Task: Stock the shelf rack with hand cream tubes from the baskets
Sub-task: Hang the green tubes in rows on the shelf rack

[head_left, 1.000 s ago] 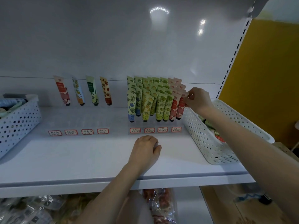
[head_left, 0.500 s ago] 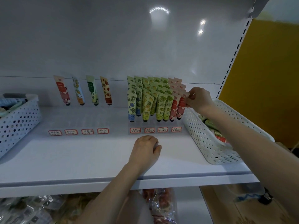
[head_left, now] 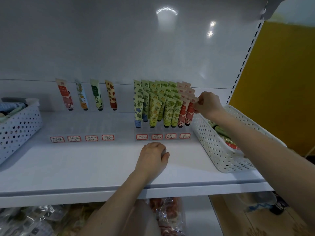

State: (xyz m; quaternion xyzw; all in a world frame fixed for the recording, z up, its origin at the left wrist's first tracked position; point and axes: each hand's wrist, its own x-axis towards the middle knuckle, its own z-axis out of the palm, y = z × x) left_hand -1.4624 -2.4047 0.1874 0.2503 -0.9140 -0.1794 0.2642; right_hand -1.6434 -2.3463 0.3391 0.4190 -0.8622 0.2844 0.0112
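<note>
Curled under and resting back-up on the white shelf (head_left: 85, 164), left hand (head_left: 151, 159), fingers tucked out of sight, so no telling whether holding anything. Below the shelf's front lip, clear bags (head_left: 167, 212) of packaged goods. Just past the left hand, a line of red-bordered labels (head_left: 142, 137) along the front of the clear rack (head_left: 163, 130). At the far left, a perforated basket (head_left: 18, 126) with goods lying inside; at the right, a white basket (head_left: 219, 147) set at an angle, loose tubes (head_left: 221, 132) lying in it beneath the right forearm. Farther back, right hand (head_left: 208, 103) above that basket's far corner, thumb and fingertips pinching the flat top end of a red tube (head_left: 190, 113), cap down, at the front of the rightmost row. Beside it, packed rows (head_left: 155, 108) of upright tubes: red, then green, yellow-green and blue-flowered toward the left. Left half of the rack nearly bare, only four single tubes (head_left: 64, 94) standing at the back, each apart from the next. Behind everything, plain white back panel (head_left: 119, 48) with lamp glare, and a yellow wall (head_left: 281, 82) off to the right.
</note>
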